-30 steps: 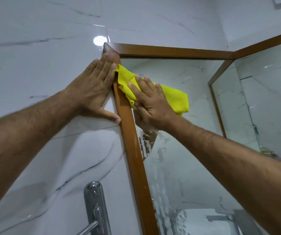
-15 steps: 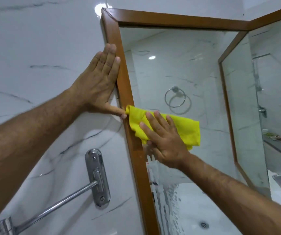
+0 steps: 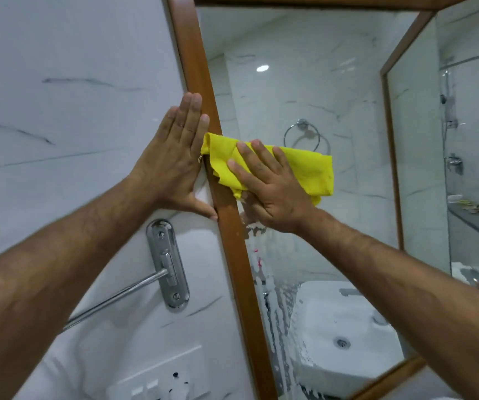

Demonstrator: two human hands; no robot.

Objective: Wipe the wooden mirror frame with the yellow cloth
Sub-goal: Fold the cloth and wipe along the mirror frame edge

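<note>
The wooden mirror frame (image 3: pixel 234 249) runs as a brown strip from top centre down to the bottom. My right hand (image 3: pixel 270 186) presses the folded yellow cloth (image 3: pixel 307 166) flat against the glass, and the cloth's left edge overlaps the frame's left side rail. My left hand (image 3: pixel 174 160) lies flat on the white marble wall just left of the rail, fingers together and pointing up, thumb tip touching the frame's outer edge. It holds nothing.
A chrome towel-rail bracket (image 3: pixel 167 264) and its bar (image 3: pixel 117 298) stick out of the wall below my left hand. A white switch plate (image 3: pixel 160 379) sits lower. The mirror glass (image 3: pixel 304 82) shows smears, a towel ring and a white basin reflected.
Both hands and the cloth have slid down the left rail from the top corner to about mid-height. The view has tilted downward, bringing the bracket, switch plate and basin reflection into sight.
</note>
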